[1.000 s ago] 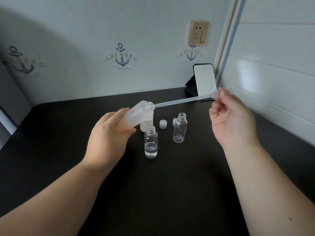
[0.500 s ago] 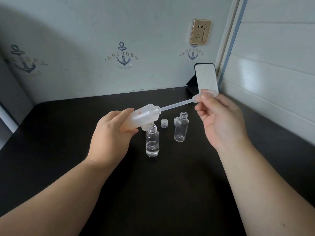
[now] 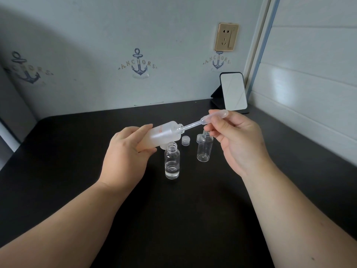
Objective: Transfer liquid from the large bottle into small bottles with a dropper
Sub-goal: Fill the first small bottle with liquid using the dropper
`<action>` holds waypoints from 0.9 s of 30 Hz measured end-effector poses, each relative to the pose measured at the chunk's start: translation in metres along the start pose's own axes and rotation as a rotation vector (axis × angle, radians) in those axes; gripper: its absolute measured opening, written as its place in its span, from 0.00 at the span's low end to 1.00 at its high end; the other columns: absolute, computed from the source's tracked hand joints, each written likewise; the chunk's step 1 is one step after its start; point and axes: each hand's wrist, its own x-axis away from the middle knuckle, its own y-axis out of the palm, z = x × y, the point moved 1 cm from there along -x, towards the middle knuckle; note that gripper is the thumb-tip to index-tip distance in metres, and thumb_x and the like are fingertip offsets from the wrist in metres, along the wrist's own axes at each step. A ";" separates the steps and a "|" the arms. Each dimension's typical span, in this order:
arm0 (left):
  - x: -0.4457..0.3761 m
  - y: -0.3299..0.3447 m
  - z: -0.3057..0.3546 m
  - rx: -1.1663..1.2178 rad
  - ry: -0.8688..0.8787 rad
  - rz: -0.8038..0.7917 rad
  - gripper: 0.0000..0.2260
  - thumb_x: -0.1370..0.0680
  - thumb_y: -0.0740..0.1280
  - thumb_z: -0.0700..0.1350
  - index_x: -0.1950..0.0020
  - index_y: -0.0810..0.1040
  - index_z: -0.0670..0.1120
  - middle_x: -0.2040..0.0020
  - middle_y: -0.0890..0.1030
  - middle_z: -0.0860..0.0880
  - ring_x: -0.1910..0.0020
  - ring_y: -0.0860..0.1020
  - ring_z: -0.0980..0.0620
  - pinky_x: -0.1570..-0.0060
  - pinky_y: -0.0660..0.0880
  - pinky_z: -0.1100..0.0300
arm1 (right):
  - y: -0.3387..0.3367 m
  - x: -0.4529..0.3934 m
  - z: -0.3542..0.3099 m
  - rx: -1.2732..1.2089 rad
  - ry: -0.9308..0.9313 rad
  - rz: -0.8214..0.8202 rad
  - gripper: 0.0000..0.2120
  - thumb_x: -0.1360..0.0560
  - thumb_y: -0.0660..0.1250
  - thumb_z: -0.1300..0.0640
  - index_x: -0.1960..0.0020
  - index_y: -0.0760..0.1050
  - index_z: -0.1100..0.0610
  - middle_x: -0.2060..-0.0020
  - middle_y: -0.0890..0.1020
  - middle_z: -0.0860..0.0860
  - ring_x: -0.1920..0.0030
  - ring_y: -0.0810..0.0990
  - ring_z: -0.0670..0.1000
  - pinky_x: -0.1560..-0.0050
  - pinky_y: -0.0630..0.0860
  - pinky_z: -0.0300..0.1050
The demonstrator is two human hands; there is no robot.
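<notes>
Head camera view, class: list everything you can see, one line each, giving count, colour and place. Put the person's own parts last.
large bottle: 1, frosted white, tilted above the table
dropper: 1, clear, stem in the large bottle's mouth
small bottles: 2, clear, upright mid-table, nearer one holding a little liquid
cap: 1, whitish, between the bottles
table: 1, black
mirror: 1, dark-framed, back right corner
socket: 1, gold, wall
anchor prints: 3, blue, wall
left hand: grips the large bottle
right hand: pinches the dropper bulb
</notes>
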 end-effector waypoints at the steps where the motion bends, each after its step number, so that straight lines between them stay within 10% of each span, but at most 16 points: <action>1: 0.000 0.000 0.000 0.000 0.000 -0.001 0.26 0.27 0.77 0.41 0.29 0.77 0.51 0.41 0.78 0.53 0.40 0.74 0.47 0.40 0.68 0.57 | -0.001 -0.001 -0.001 -0.013 0.003 -0.003 0.11 0.28 0.72 0.57 0.49 0.83 0.62 0.55 0.87 0.53 0.59 0.83 0.49 0.55 0.78 0.39; 27: -0.003 -0.006 -0.001 0.038 -0.094 0.005 0.21 0.25 0.74 0.48 0.32 0.76 0.58 0.52 0.76 0.62 0.48 0.73 0.56 0.51 0.67 0.64 | -0.038 -0.014 -0.011 -0.566 0.083 0.428 0.07 0.24 0.73 0.58 0.50 0.84 0.62 0.59 0.86 0.53 0.59 0.85 0.50 0.56 0.80 0.40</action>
